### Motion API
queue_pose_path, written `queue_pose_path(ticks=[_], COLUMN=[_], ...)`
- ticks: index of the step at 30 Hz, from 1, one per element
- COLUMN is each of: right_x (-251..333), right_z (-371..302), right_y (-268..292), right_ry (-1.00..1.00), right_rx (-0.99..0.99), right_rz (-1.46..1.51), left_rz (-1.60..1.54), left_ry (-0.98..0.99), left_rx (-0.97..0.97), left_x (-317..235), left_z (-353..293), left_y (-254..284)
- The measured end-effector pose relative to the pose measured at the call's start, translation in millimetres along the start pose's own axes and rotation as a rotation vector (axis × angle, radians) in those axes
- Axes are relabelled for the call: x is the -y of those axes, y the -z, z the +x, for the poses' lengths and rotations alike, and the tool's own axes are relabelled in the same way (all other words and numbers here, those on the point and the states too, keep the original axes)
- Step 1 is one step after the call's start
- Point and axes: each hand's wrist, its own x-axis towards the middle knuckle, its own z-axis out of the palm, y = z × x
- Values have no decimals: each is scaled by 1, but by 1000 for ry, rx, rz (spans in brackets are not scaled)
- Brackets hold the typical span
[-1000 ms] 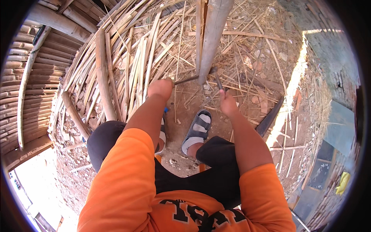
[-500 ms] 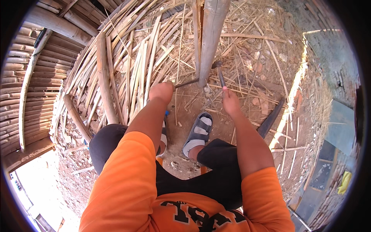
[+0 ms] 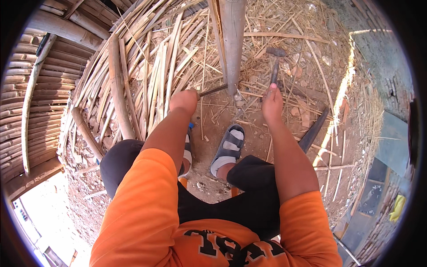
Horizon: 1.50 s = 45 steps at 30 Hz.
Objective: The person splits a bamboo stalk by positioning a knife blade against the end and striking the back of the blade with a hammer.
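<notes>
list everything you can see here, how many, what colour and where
split bamboo pole: 1, grey outside, tan inside, top centre
thin metal blade: 1, dark, reaching the pole's lower end
dark-headed hammer: 1, dark, right of the pole
split bamboo strips: many, tan, heaped upper left
thick round poles: at least 2, brown, left of centre
bamboo slat wall: 1, brown, far left
tapered long piece: 1, blackish, right
flat panels: several, grey-blue, far right
crumpled item: 1, yellow, lower right
strapped sandals: 2, dark grey, centre
short-sleeved shirt: 1, orange, bottom
trousers: black, lower centre
left hand: 1, bare, closed round the blade's end
right hand: 1, bare, closed round the hammer's handle
</notes>
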Motion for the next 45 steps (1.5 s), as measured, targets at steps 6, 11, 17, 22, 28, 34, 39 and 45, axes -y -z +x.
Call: queue_pose_path(ticks=[6,11,17,22,28,34,39,45], right_x=[-34,15,109,117,104,52,67,21], right_z=[-14,-6,-54,-119,-111,-101,-100,-109], right_y=[-11,39,103,110,35,-35,-30,-43], right_ry=[-54,-287,-251,-157,42,146,99,84], right_rx=[187,149,49,218,267,66,120,123], right_rz=[-328,2,303,213,46,-213,-200,-356], left_rz=[9,-31,87,41,13,-53,-28,-35], left_ry=[-47,-22,-21,4,-29,-14,-65,-34], left_rx=[-7,16,30,11,45,-7,-114,-91], left_x=[2,-22,-42,-42,-41,-30,-15,-21], left_z=[6,-11,-9,-16,-22,-18,-11,-11], left_y=[-7,27,50,38,39,12,-7,2])
